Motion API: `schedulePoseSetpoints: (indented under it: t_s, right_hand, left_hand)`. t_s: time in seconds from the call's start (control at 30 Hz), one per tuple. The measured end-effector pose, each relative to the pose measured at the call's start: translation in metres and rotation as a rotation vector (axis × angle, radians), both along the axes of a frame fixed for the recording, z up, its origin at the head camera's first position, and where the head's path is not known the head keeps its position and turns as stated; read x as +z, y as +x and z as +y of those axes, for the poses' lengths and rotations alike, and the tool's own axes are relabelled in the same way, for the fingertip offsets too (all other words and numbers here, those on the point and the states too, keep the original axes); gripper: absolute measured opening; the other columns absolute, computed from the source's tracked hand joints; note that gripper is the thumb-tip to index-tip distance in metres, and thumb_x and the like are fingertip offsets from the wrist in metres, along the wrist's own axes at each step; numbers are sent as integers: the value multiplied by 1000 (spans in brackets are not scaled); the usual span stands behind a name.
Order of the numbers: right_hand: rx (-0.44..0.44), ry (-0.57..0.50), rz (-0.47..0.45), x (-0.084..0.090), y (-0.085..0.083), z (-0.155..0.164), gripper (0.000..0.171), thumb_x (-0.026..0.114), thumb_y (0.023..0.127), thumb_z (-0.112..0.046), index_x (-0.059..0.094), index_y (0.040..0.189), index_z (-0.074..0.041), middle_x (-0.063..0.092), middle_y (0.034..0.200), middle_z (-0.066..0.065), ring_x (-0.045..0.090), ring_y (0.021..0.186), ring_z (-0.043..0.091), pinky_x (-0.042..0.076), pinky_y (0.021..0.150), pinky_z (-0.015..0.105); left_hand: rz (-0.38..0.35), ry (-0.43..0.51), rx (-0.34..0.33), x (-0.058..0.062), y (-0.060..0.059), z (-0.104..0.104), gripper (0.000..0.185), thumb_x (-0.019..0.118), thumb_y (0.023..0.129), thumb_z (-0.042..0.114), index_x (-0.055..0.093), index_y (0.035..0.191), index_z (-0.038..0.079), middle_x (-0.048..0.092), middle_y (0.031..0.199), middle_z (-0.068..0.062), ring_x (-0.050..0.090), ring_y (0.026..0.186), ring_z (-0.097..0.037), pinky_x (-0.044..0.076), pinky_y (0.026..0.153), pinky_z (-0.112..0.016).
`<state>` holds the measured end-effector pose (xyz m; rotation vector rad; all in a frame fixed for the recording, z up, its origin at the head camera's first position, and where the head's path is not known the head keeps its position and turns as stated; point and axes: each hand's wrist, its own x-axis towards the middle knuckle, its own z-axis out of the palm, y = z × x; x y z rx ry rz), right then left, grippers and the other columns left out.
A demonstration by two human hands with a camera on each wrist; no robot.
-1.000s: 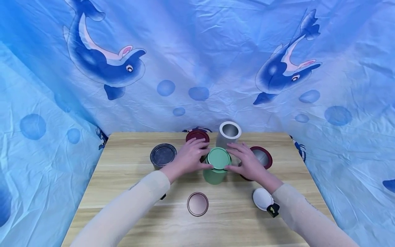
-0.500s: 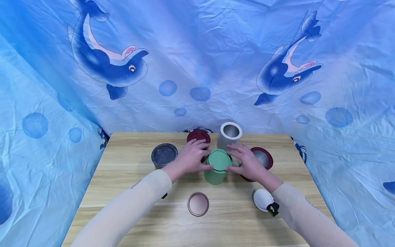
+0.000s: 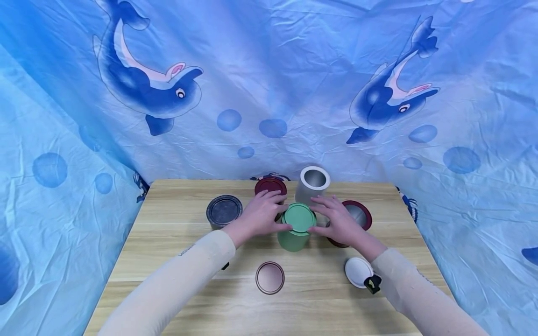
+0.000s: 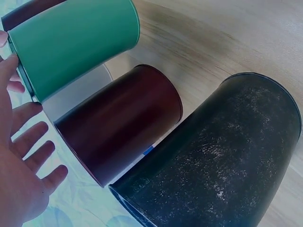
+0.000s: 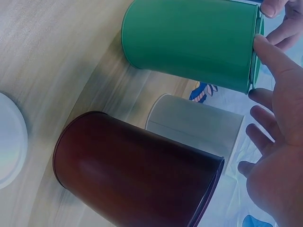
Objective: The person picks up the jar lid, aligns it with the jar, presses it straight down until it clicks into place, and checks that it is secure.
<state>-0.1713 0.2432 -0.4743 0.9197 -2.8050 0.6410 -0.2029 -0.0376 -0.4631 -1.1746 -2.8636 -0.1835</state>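
Observation:
A green can (image 3: 293, 241) stands upright near the table's middle, with a round green lid (image 3: 299, 218) on its top. My left hand (image 3: 261, 215) holds the lid's left edge between thumb and forefinger. From the other side, my right hand (image 3: 336, 219) holds its right edge the same way, its other fingers spread. Side on, in the right wrist view, the lid (image 5: 258, 64) sits at the can's rim, a thin gap line showing. The can (image 4: 80, 45) also shows in the left wrist view.
Around the hands stand a black can (image 3: 224, 211), a dark red can (image 3: 270, 185), an open silver-grey can (image 3: 313, 184) and an open maroon can (image 3: 358, 214). A pinkish lid (image 3: 270, 277) and a white lid (image 3: 358, 272) lie on the wooden table (image 3: 176, 298).
One second ago the green lid sat slightly raised and off-centre on the can; it now lies lower and more evenly over the rim. Both hands have hardly moved.

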Motion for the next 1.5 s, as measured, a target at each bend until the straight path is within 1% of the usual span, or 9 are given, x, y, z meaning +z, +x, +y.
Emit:
schedulePoseSetpoints:
  t_s: [0.2, 0.33, 0.47, 0.7, 0.9, 1.03, 1.3, 1.5]
  right_hand:
    - [-14, 13, -32, 2, 0, -1, 60, 92, 85, -34, 74, 134, -4, 60, 152, 20, 49, 146, 47, 25, 123, 73]
    - [-21, 19, -32, 2, 0, -1, 59, 92, 86, -34, 74, 133, -4, 60, 152, 20, 49, 146, 46, 26, 123, 73]
    - [-25, 30, -24, 2, 0, -2, 58, 91, 86, -34, 75, 133, -5, 60, 152, 19, 48, 147, 45, 26, 123, 73]
    - [-18, 40, 9, 3, 0, -3, 60, 92, 85, -35, 74, 133, -5, 60, 152, 19, 50, 146, 44, 29, 122, 74]
    - [-21, 37, -16, 4, 0, -4, 63, 91, 85, -38, 72, 137, -6, 59, 153, 18, 48, 148, 42, 26, 123, 72]
    - [-12, 19, -18, 5, 0, -5, 64, 91, 86, -38, 72, 139, -7, 59, 153, 19, 48, 148, 41, 25, 124, 73]
    - [8, 13, -11, 2, -3, -6, 61, 90, 87, -37, 72, 138, -7, 57, 154, 20, 47, 148, 43, 27, 122, 73]
    - [9, 23, -5, 2, -5, -6, 59, 91, 86, -36, 74, 135, -7, 57, 155, 21, 47, 147, 44, 27, 122, 73]
  left_hand:
    - [21, -30, -10, 0, 0, -1, 70, 68, 93, 71, 73, 141, 19, 56, 159, -6, 45, 153, -31, 34, 126, -54]
    - [38, -52, -7, 0, 0, 0, 70, 66, 94, 73, 73, 141, 21, 56, 160, -4, 43, 154, -30, 33, 127, -53]
    - [56, -52, -7, -1, 0, -1, 70, 66, 94, 73, 73, 140, 21, 56, 159, -4, 44, 153, -30, 34, 126, -53]
    - [71, -27, -20, 0, -1, -2, 69, 68, 93, 72, 74, 139, 20, 59, 157, -6, 47, 150, -32, 37, 124, -54]
    - [57, 6, -24, 0, 1, -1, 66, 70, 94, 69, 74, 139, 22, 59, 156, -7, 48, 150, -31, 37, 124, -54]
    - [42, 11, -16, -1, 1, 0, 65, 70, 94, 68, 73, 141, 23, 59, 156, -5, 48, 150, -30, 37, 125, -53]
    - [45, 19, -5, -4, 0, 1, 64, 71, 94, 68, 73, 141, 24, 59, 156, -7, 48, 150, -31, 37, 125, -52]
    - [61, 27, -20, -5, -2, 2, 63, 73, 93, 67, 73, 140, 24, 60, 155, -7, 48, 150, -31, 37, 125, -53]
